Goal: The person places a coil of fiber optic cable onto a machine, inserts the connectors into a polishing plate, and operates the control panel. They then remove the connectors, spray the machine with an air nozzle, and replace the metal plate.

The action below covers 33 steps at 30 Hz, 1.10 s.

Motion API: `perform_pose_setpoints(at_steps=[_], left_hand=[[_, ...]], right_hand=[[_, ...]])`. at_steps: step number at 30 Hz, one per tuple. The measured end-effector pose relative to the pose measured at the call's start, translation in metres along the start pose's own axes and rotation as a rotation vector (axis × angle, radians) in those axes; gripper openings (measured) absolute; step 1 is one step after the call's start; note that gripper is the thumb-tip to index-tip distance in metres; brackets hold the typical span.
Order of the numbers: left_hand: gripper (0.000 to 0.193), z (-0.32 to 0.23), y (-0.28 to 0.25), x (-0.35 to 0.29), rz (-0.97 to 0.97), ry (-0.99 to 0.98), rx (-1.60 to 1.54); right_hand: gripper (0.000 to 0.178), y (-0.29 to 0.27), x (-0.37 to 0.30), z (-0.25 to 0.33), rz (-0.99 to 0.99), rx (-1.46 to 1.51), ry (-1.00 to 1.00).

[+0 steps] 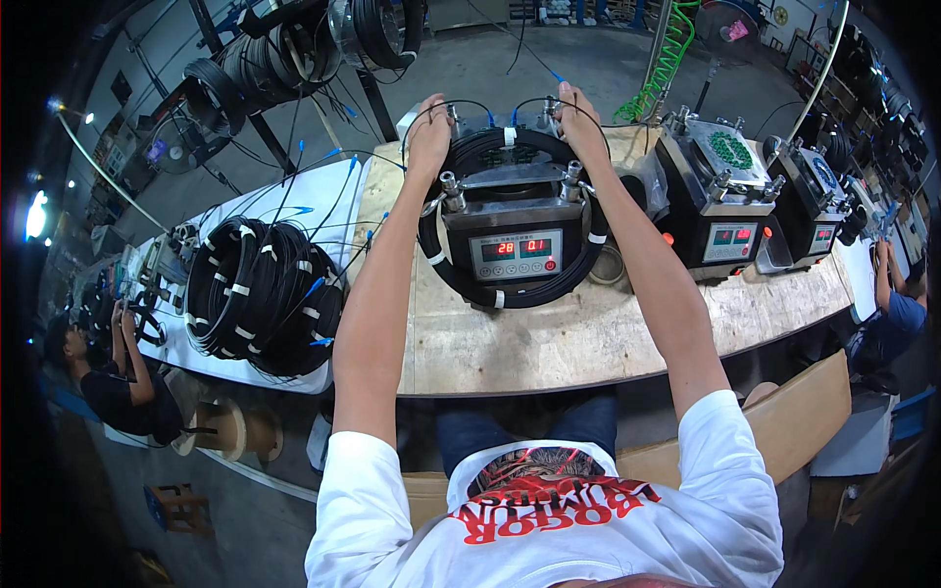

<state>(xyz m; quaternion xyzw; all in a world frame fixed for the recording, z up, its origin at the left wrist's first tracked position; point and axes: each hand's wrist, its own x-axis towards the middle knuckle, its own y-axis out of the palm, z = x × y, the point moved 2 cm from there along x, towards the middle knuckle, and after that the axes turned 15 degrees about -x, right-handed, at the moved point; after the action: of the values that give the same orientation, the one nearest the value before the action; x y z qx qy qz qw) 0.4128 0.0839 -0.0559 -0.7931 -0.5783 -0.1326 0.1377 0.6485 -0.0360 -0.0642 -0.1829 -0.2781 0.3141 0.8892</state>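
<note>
A boxy metal machine [461, 218] with a red digital display [515, 256] stands straight in front of me. A large coil of black cable [434, 253], bound with white ties, lies looped around its body. My left hand [429, 139] is at the machine's far left corner, fingers curled by a metal post. At the far right corner my right hand [582, 127] has its fingers closed beside another post. Thin black leads with blue ends arch from the coil toward both hands. What either hand grips is too small to make out. A blue-tipped lead [559, 76] shows just above my right fingertips.
Two similar machines [720, 196] stand to the right on the plywood bench [529, 343]. Several black cable coils with blue-tipped ends [260, 294] are heaped at the left. Cable reels [284, 59] hang behind. Other people [127, 377] work at both sides. A cardboard sheet [784, 412] leans by the front edge.
</note>
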Motion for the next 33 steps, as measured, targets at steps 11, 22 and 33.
perform_pose_setpoints(at_steps=[11,22,33], left_hand=[[0.044,-0.005,0.006,0.001,0.002,0.060,0.168],[0.042,-0.002,0.003,0.000,0.034,0.065,0.111],[0.041,-0.008,0.002,-0.005,0.012,0.070,0.202]], right_hand=[[0.056,-0.006,-0.001,0.005,-0.033,-0.068,-0.073],[0.053,-0.002,-0.005,0.007,-0.058,-0.045,-0.137],[0.045,-0.008,-0.010,0.014,-0.047,-0.128,-0.115]])
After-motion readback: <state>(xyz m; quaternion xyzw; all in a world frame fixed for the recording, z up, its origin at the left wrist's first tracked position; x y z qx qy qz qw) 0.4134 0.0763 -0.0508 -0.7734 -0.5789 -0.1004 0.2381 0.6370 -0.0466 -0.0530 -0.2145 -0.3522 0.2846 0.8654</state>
